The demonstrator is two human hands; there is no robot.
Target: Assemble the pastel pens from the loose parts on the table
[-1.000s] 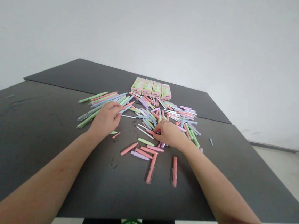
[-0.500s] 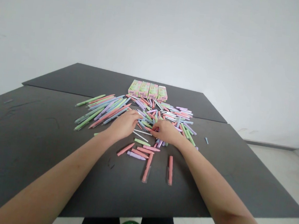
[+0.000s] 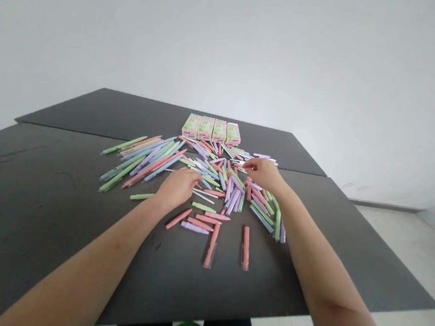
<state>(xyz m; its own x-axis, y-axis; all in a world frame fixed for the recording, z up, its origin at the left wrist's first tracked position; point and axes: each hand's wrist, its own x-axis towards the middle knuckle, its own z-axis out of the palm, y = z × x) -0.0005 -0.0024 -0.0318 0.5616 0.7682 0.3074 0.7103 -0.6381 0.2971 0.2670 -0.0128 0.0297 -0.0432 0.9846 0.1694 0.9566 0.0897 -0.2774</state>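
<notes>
My left hand (image 3: 179, 185) rests at the left edge of a loose pile of pastel pen parts (image 3: 233, 192), fingers bent and drawn together; whatever they hold is hidden. My right hand (image 3: 265, 172) is over the far right side of the pile, thumb and fingers pinched among thin white sticks like pen refills; I cannot make out a thing between them. Nearer me lie short pink barrels (image 3: 178, 219), a purple barrel (image 3: 195, 227) and a green barrel (image 3: 203, 207). Two pink pieces in clear sleeves, one left (image 3: 212, 246) and one right (image 3: 246, 248), lie closest to me.
Long pastel pens (image 3: 145, 162) are bunched left of the pile. Several green and pink boxes (image 3: 205, 128) stand in a row behind it. Everything lies on a dark grey table (image 3: 53, 209) with a seam across it, before a white wall.
My right hand has moved from the middle of the pile to its far right side. My left hand stays near the pile's left edge. The view has shifted slightly.
</notes>
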